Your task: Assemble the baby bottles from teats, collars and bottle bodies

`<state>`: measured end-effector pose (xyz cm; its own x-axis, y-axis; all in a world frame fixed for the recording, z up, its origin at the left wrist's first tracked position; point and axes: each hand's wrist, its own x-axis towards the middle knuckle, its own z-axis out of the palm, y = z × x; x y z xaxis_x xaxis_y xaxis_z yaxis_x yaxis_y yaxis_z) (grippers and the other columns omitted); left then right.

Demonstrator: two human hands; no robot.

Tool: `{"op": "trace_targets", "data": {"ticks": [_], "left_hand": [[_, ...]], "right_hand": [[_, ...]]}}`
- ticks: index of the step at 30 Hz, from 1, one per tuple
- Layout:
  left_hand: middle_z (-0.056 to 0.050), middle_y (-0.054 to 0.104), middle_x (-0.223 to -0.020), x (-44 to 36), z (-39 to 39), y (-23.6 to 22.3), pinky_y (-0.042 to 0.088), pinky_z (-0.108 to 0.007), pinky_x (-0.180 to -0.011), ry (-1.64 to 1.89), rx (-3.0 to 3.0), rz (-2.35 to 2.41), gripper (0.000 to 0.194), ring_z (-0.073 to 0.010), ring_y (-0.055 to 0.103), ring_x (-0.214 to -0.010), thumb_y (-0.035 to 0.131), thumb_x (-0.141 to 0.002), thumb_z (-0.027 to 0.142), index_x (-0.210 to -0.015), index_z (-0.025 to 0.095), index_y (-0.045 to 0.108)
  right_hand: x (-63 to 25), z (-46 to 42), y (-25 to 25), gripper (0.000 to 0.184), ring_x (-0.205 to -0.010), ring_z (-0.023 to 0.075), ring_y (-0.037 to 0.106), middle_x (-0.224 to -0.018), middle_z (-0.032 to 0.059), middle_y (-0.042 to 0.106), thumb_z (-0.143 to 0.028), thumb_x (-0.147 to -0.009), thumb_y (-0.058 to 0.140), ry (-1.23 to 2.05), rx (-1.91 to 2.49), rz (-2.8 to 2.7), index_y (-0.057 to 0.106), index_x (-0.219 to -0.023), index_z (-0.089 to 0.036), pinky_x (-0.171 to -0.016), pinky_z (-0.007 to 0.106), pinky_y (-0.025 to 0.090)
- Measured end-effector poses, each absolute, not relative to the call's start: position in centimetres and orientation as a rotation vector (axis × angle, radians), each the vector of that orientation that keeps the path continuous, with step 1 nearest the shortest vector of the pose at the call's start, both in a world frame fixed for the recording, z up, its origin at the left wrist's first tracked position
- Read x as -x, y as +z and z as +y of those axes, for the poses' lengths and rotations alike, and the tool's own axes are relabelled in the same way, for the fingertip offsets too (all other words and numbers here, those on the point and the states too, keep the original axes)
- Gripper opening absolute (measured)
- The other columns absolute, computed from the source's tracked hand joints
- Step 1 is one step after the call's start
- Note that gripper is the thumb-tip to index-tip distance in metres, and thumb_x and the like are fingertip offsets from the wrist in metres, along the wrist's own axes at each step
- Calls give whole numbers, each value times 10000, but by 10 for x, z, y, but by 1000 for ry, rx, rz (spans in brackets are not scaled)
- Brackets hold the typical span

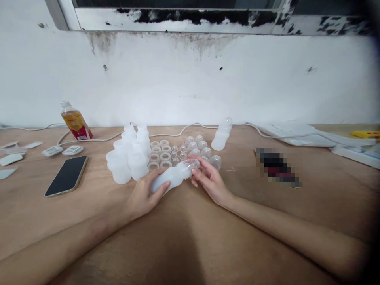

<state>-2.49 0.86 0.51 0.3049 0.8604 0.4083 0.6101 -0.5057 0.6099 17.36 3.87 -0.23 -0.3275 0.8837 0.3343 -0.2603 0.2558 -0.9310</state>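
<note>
A translucent white baby bottle (170,179) lies tilted in the air between my hands, its top end pointing right. My left hand (147,190) is wrapped round its lower body. At the other end, my right hand (210,179) grips the clear dome cap (193,162) on the bottle's top. Just behind are rows of white collar rings (154,157), several clear nipples (174,154) and clear dome caps (205,152). Several open white bottles (119,163) stand grouped to the left. One capped bottle (221,135) stands upright at the back right.
On the left lie a smartphone (67,175) and small white packets (73,150), with a drink bottle (76,122) behind. A white cable (184,130) runs along the wall. To the right are a pixelated object (276,167), plastic bags (297,133) and a yellow item (365,134).
</note>
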Motion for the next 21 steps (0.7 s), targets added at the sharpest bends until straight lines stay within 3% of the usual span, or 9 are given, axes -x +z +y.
{"op": "trace_targets", "data": {"ticks": [7,18,21], "left_hand": [[-39,600,-970,25,8,9,418,-267,-744,991,-2211,1267,310,-179,547,-862,414,-807,344,-1051,166,484],[-40,583,-945,30,13,14,406,-270,-758,913,-1980,1037,310,-180,524,-859,408,-806,366,-1004,151,509],[-41,559,-964,28,12,9,404,-277,-767,948,-1920,916,320,-180,516,-873,422,-797,386,-1024,170,486]], "right_hand": [[-174,38,0,300,-751,120,488,-1088,56,495,-258,-777,505,1247,642,-1558,439,-1069,-238,-588,245,441],[-179,30,16,285,-792,135,532,-1054,47,520,-280,-774,513,1020,668,-1778,437,-1048,-257,-602,241,479],[-185,29,35,308,-863,160,545,-1024,43,546,-304,-755,539,870,651,-1930,460,-1048,-253,-667,269,483]]}}
